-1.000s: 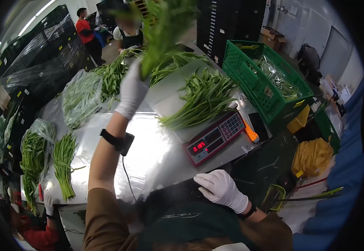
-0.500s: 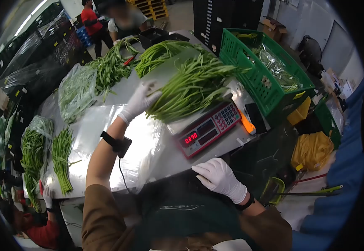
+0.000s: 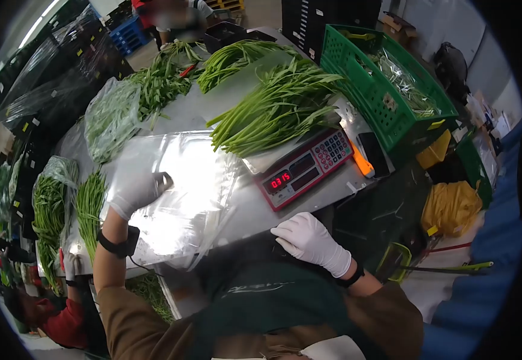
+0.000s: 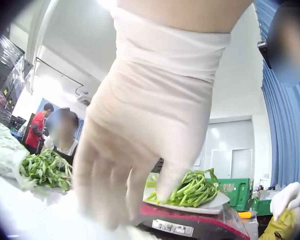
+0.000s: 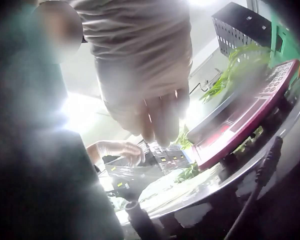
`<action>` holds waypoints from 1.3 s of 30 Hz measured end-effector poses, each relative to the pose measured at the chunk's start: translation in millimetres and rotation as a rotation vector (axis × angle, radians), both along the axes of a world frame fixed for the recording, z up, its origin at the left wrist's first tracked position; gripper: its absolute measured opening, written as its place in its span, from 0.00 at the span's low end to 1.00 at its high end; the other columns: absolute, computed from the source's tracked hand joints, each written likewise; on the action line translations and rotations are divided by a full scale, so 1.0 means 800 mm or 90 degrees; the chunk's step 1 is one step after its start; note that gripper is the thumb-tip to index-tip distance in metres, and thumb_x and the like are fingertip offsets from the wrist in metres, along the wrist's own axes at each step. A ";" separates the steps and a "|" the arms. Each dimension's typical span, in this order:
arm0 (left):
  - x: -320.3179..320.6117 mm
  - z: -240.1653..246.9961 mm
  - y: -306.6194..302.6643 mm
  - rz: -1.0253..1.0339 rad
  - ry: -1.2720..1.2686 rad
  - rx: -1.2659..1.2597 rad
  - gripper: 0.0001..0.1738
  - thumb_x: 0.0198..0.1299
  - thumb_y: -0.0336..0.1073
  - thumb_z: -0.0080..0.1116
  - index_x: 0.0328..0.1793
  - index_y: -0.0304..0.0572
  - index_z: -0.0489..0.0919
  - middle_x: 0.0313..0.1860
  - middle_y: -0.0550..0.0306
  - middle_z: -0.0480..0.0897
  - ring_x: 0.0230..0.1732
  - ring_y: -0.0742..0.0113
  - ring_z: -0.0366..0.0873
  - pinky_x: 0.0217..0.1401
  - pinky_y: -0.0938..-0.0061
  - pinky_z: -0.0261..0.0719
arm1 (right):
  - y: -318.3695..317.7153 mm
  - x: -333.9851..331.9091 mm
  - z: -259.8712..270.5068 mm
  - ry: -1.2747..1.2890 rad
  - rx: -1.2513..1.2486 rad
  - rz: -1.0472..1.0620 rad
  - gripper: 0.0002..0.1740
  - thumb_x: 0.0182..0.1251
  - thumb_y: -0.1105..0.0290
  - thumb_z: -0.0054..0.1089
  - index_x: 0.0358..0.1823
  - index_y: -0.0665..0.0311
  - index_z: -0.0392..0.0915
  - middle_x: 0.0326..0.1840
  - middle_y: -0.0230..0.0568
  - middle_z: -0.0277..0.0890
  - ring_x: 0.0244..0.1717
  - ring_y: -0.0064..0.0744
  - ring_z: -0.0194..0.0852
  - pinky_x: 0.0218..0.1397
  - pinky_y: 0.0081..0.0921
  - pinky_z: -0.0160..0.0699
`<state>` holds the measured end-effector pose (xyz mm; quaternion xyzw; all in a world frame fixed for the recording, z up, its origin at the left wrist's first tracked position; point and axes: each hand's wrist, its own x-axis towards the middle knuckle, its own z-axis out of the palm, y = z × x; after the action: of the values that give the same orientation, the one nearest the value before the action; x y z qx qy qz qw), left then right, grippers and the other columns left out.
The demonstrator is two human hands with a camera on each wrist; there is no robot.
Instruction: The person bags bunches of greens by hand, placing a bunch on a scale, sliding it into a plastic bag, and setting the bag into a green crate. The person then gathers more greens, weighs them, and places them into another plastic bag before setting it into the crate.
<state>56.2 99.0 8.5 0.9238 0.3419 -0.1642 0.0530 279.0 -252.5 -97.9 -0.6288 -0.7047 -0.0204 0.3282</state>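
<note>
My white-gloved left hand (image 3: 138, 193) hovers over the shiny clear plastic sheets (image 3: 183, 171) on the metal table; in the left wrist view its fingers (image 4: 107, 187) point down, holding nothing. A bundle of long green leafy stems (image 3: 273, 111) lies across the plate of a red digital scale (image 3: 302, 171), whose display shows 0.315. Near the table's front edge, in front of the scale, my gloved right hand (image 3: 314, 243) hangs with loosely bent fingers, nothing in them. To the left hand's left lies a smaller bunch of green stems (image 3: 90, 201).
A green crate (image 3: 387, 90) with bagged greens stands right of the scale. An orange-handled tool (image 3: 362, 161) lies beside it. Bagged greens (image 3: 114, 117) and more loose stems (image 3: 231, 60) cover the back. Another person in red (image 3: 66, 324) is at lower left.
The left hand laid its raised bunch of greens onto those on the scale, let go, and moved left and nearer over the plastic. The display went from 0.185 to 0.315. The right hand barely moved.
</note>
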 end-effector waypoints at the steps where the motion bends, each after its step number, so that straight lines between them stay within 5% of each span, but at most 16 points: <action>1: -0.019 -0.025 0.005 0.020 0.020 -0.117 0.16 0.69 0.47 0.63 0.55 0.48 0.86 0.44 0.47 0.87 0.44 0.50 0.85 0.52 0.57 0.81 | 0.003 -0.004 0.000 -0.005 0.000 0.004 0.13 0.61 0.67 0.70 0.47 0.57 0.84 0.42 0.31 0.83 0.44 0.36 0.80 0.57 0.34 0.75; 4: -0.079 -0.134 0.018 -0.038 -0.101 -0.339 0.23 0.68 0.50 0.65 0.64 0.49 0.83 0.51 0.42 0.85 0.50 0.47 0.84 0.60 0.58 0.81 | 0.010 -0.010 -0.001 0.007 0.004 0.030 0.13 0.62 0.67 0.68 0.47 0.60 0.83 0.42 0.37 0.83 0.44 0.40 0.80 0.55 0.36 0.74; 7: -0.093 -0.162 -0.003 -0.060 -0.198 -0.349 0.31 0.66 0.52 0.67 0.68 0.42 0.79 0.63 0.38 0.76 0.62 0.43 0.77 0.68 0.57 0.76 | 0.013 -0.010 -0.005 -0.004 0.006 0.025 0.11 0.62 0.66 0.68 0.45 0.59 0.83 0.40 0.36 0.82 0.44 0.39 0.80 0.54 0.36 0.74; 11: -0.091 -0.202 0.028 -0.028 -0.374 -0.146 0.34 0.65 0.52 0.67 0.69 0.38 0.77 0.62 0.36 0.77 0.63 0.41 0.75 0.69 0.56 0.75 | 0.025 0.028 0.012 -0.042 0.013 0.007 0.09 0.61 0.68 0.68 0.43 0.57 0.82 0.35 0.34 0.79 0.40 0.40 0.78 0.50 0.36 0.74; 15: -0.040 -0.157 0.042 0.041 -0.444 -0.311 0.25 0.68 0.45 0.65 0.66 0.40 0.80 0.60 0.48 0.83 0.57 0.56 0.84 0.62 0.63 0.80 | 0.046 0.074 0.051 -0.043 0.078 -0.081 0.12 0.61 0.73 0.69 0.46 0.58 0.83 0.40 0.34 0.82 0.41 0.41 0.80 0.51 0.37 0.75; 18: 0.026 -0.083 0.052 -0.035 -0.456 -0.183 0.21 0.68 0.40 0.63 0.64 0.40 0.81 0.51 0.50 0.86 0.51 0.55 0.84 0.61 0.65 0.80 | 0.072 0.104 0.052 -0.059 0.064 -0.127 0.20 0.59 0.73 0.68 0.55 0.59 0.81 0.53 0.38 0.81 0.52 0.44 0.77 0.55 0.40 0.75; 20: 0.070 -0.040 0.057 -0.058 -0.400 -0.150 0.26 0.70 0.43 0.61 0.72 0.45 0.76 0.60 0.47 0.84 0.56 0.52 0.83 0.64 0.64 0.79 | 0.091 0.130 0.036 -0.123 0.071 -0.155 0.24 0.59 0.73 0.67 0.59 0.60 0.79 0.61 0.41 0.77 0.57 0.47 0.75 0.58 0.43 0.74; 23: 0.131 -0.087 0.097 -0.160 -0.525 -0.016 0.34 0.68 0.44 0.63 0.77 0.44 0.70 0.60 0.41 0.82 0.56 0.48 0.83 0.63 0.65 0.79 | 0.113 0.149 0.015 -0.140 0.108 -0.185 0.21 0.58 0.73 0.68 0.55 0.60 0.81 0.60 0.38 0.77 0.55 0.47 0.75 0.58 0.44 0.74; 26: 0.188 -0.108 0.108 -0.023 -0.553 -0.036 0.39 0.63 0.44 0.67 0.78 0.37 0.68 0.68 0.31 0.73 0.67 0.40 0.75 0.72 0.59 0.72 | 0.120 0.159 0.006 -0.126 0.137 -0.179 0.13 0.58 0.73 0.68 0.46 0.59 0.82 0.56 0.37 0.78 0.50 0.45 0.76 0.56 0.43 0.74; 28: 0.236 -0.182 0.172 0.110 -0.653 -0.204 0.46 0.61 0.41 0.70 0.81 0.32 0.61 0.62 0.35 0.77 0.64 0.42 0.78 0.66 0.61 0.78 | 0.117 0.166 0.004 -0.128 0.179 -0.152 0.07 0.58 0.71 0.68 0.37 0.57 0.80 0.47 0.33 0.78 0.45 0.42 0.76 0.52 0.40 0.73; 29: 0.239 -0.143 0.130 0.252 -0.753 -0.343 0.48 0.59 0.36 0.72 0.82 0.30 0.59 0.57 0.42 0.79 0.57 0.53 0.81 0.54 0.64 0.83 | 0.113 0.166 0.007 -0.133 0.181 -0.132 0.07 0.57 0.71 0.68 0.36 0.56 0.80 0.45 0.33 0.78 0.45 0.41 0.76 0.52 0.39 0.72; 32: 0.240 -0.126 0.116 0.296 -0.875 -0.547 0.46 0.57 0.32 0.72 0.81 0.31 0.62 0.55 0.45 0.80 0.50 0.62 0.82 0.44 0.69 0.83 | 0.094 0.163 0.015 -0.151 0.227 -0.116 0.08 0.57 0.70 0.68 0.37 0.54 0.79 0.42 0.31 0.77 0.44 0.40 0.75 0.52 0.38 0.72; 33: 0.238 -0.130 0.127 0.204 -0.806 -0.612 0.40 0.60 0.33 0.71 0.78 0.32 0.67 0.55 0.47 0.81 0.46 0.66 0.82 0.45 0.70 0.81 | 0.092 0.165 0.014 -0.150 0.224 -0.120 0.10 0.57 0.70 0.69 0.40 0.55 0.80 0.42 0.32 0.77 0.45 0.40 0.75 0.54 0.38 0.72; 37: 0.228 -0.115 0.075 0.253 -0.758 -0.635 0.28 0.69 0.41 0.63 0.72 0.38 0.76 0.58 0.54 0.82 0.56 0.62 0.81 0.58 0.69 0.78 | 0.098 0.173 0.015 -0.176 0.210 -0.157 0.19 0.58 0.71 0.69 0.52 0.57 0.81 0.44 0.35 0.77 0.47 0.42 0.75 0.56 0.39 0.73; 39: 0.232 -0.129 0.063 0.268 -0.831 -0.651 0.26 0.70 0.42 0.61 0.71 0.40 0.77 0.60 0.53 0.82 0.59 0.60 0.80 0.61 0.68 0.78 | 0.113 0.179 0.013 -0.190 0.215 -0.146 0.09 0.59 0.70 0.66 0.42 0.56 0.82 0.38 0.35 0.74 0.43 0.41 0.74 0.52 0.38 0.73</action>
<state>241.6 149.1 -94.3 0.6128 0.2914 0.2801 0.6790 421.9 -162.0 -87.4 -0.6308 -0.6559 -0.2677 0.3166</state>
